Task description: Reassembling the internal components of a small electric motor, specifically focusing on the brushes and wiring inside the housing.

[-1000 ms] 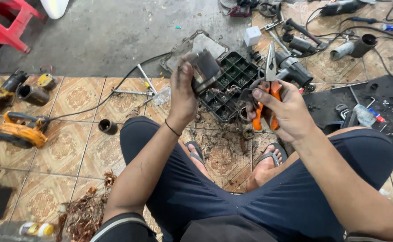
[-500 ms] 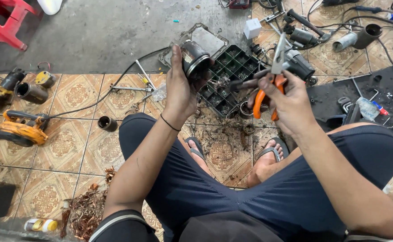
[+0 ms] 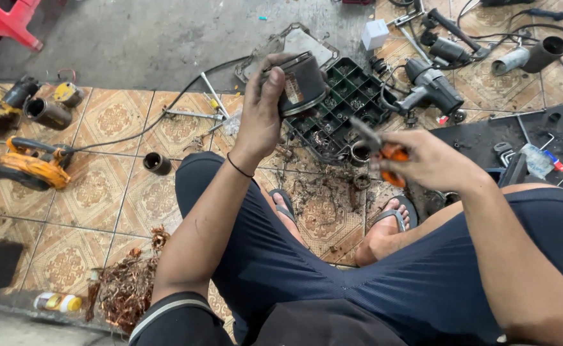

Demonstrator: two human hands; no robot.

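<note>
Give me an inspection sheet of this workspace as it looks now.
Surface: patterned tan floor tiles, grimy.
Job's things: dark cylindrical motor housing; orange-handled pliers.
Clutter: green compartment tray, grey power drill, yellow power tool, tangled copper wire pile.
Grippers: left hand holds the housing; right hand holds the pliers.
Cables: black cable across the tiles.
Surroundings: red plastic stool, bare concrete.
</note>
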